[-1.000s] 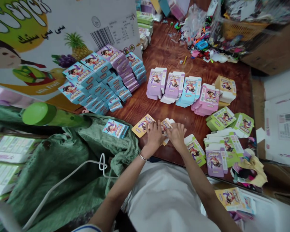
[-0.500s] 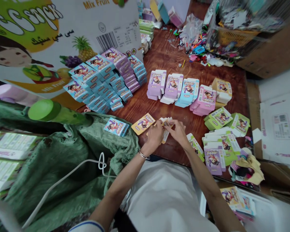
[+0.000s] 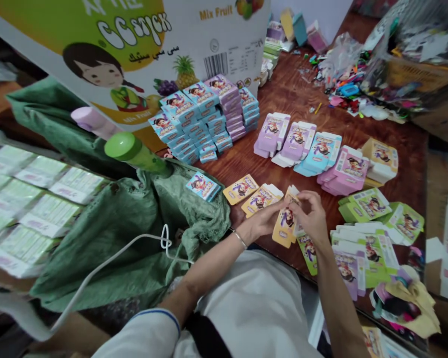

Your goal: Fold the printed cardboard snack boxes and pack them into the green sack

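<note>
My right hand [image 3: 310,215] pinches the upper end of a flat yellow cardboard box [image 3: 283,229] with a cartoon girl printed on it. Reaching in from the other side, my left hand [image 3: 267,219] has its fingers closed at the top left edge of the same box; its fingertips are partly hidden. Left of the hands lie two more yellow boxes: one with white flaps sticking out [image 3: 262,200] and a closed-looking one [image 3: 241,189]. A green flat box [image 3: 308,252] rests under my right wrist at the table edge.
Blue and purple boxes [image 3: 205,119] are stacked before a big carton [image 3: 194,44]. Flat box piles [image 3: 298,139] line the table's middle, green ones [image 3: 369,248] the right. Small plastic toys [image 3: 351,89] heap at the back. Green sacking [image 3: 134,238] and a green-capped bottle [image 3: 125,149] are left.
The view has turned left. Both hands have moved right along the table edge, and the flapped yellow box that was under them now lies uncovered. They hold another yellow box.
</note>
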`<control>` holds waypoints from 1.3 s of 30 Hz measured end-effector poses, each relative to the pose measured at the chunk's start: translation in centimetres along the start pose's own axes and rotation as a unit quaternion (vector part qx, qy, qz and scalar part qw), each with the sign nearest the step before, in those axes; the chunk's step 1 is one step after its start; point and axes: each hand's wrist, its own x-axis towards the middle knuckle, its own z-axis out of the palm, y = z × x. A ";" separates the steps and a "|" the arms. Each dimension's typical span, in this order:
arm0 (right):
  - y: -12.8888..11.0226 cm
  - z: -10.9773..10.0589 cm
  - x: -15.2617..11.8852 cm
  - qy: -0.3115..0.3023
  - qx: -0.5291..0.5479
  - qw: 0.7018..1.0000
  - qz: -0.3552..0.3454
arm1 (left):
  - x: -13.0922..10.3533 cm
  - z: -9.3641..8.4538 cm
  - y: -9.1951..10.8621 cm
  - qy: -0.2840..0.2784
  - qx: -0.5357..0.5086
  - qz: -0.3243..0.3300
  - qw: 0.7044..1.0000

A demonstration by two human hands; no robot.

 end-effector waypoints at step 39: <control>1.9 -4.1 0.4 -0.027 0.116 0.986 0.119 | 2.7 0.8 0.5 0.089 0.293 0.124 0.944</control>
